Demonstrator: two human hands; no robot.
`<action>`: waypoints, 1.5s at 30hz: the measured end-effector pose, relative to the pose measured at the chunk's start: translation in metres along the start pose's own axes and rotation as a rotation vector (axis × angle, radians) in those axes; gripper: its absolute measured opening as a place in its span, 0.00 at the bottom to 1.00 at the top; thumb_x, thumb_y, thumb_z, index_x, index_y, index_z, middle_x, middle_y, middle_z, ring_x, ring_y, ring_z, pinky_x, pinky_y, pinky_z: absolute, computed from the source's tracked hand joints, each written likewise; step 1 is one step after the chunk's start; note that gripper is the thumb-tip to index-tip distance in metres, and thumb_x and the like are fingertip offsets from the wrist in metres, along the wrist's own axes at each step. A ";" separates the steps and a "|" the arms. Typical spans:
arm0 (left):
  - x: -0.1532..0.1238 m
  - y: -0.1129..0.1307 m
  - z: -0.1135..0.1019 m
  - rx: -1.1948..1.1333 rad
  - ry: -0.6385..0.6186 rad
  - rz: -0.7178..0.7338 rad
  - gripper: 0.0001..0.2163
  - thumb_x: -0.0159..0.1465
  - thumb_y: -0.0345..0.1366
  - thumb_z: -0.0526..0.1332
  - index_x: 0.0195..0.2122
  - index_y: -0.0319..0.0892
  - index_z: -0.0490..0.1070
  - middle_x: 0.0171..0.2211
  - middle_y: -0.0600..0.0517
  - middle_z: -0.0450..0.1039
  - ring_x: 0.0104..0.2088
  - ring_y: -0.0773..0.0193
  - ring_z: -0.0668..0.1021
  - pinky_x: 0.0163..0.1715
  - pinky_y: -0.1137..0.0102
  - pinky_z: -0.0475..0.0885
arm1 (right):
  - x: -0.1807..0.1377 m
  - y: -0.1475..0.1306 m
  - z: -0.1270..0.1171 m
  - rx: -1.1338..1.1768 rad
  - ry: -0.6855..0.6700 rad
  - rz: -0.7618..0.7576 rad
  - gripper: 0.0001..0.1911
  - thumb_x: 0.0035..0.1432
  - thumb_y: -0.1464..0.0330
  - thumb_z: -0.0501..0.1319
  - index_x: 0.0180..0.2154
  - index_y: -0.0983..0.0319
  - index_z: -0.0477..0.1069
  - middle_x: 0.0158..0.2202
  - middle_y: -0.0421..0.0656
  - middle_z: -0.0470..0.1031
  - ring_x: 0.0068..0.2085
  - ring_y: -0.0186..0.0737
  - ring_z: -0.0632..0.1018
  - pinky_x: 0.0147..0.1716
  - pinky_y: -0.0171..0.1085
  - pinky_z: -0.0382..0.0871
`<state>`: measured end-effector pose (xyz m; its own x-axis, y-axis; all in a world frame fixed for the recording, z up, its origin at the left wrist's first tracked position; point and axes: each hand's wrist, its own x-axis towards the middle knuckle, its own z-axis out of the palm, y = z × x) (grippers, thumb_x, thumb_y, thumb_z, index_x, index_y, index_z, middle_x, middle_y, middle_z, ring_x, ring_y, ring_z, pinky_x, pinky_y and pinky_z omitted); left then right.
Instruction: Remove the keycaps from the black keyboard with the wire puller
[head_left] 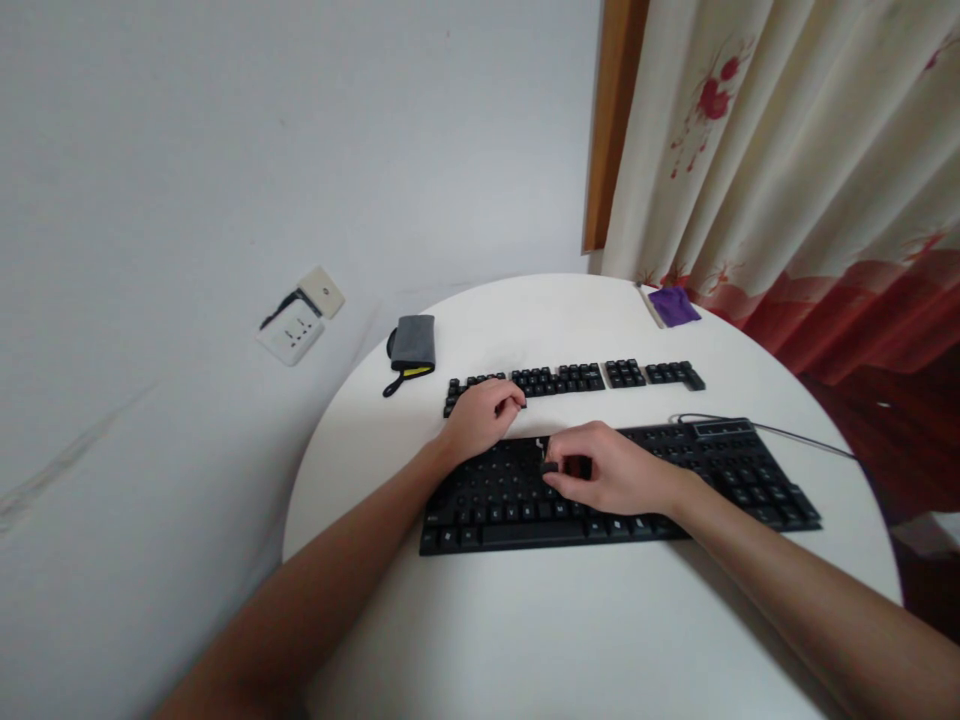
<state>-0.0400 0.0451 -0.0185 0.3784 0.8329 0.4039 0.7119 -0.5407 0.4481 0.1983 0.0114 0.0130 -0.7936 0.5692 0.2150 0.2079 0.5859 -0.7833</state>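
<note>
A black wired keyboard [742,480] lies across the round white table [570,630], with many of its keycaps off. The loose black keycaps [577,377] are lined up in rows behind it. My left hand [480,418] is curled with its fingers pinched on a keycap at the left part of those rows. My right hand [611,468] rests on the middle of the keyboard, its fingers closed on a small black keycap [551,466] held against the board.
A grey pouch [412,345] with a black strap sits at the table's back left. A purple cloth [673,306] lies at the back right by the curtain [787,180]. A wall socket [300,320] is left of the table. The keyboard's cable [802,433] runs off right.
</note>
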 end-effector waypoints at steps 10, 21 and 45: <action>0.000 0.000 0.001 -0.022 -0.019 0.006 0.09 0.62 0.24 0.55 0.34 0.41 0.74 0.33 0.52 0.77 0.35 0.63 0.77 0.39 0.68 0.71 | 0.003 0.005 0.006 -0.126 -0.019 0.025 0.13 0.64 0.68 0.57 0.26 0.61 0.62 0.23 0.36 0.65 0.26 0.32 0.64 0.28 0.34 0.54; 0.001 0.002 0.001 -0.017 -0.027 0.036 0.10 0.62 0.23 0.55 0.34 0.41 0.74 0.33 0.52 0.77 0.36 0.63 0.77 0.41 0.67 0.71 | 0.008 0.012 0.014 0.046 0.104 0.151 0.15 0.68 0.66 0.53 0.29 0.61 0.70 0.26 0.39 0.74 0.29 0.36 0.74 0.32 0.35 0.62; -0.001 0.029 -0.015 0.243 0.070 0.027 0.09 0.67 0.39 0.61 0.32 0.42 0.76 0.35 0.48 0.74 0.40 0.58 0.74 0.44 0.62 0.69 | 0.014 0.025 0.015 0.103 0.628 0.247 0.15 0.68 0.61 0.54 0.32 0.60 0.70 0.31 0.43 0.78 0.31 0.41 0.78 0.33 0.38 0.67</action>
<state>-0.0283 0.0263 0.0059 0.3632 0.8040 0.4708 0.8267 -0.5112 0.2352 0.1843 0.0255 -0.0125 -0.2407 0.9243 0.2962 0.2601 0.3555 -0.8978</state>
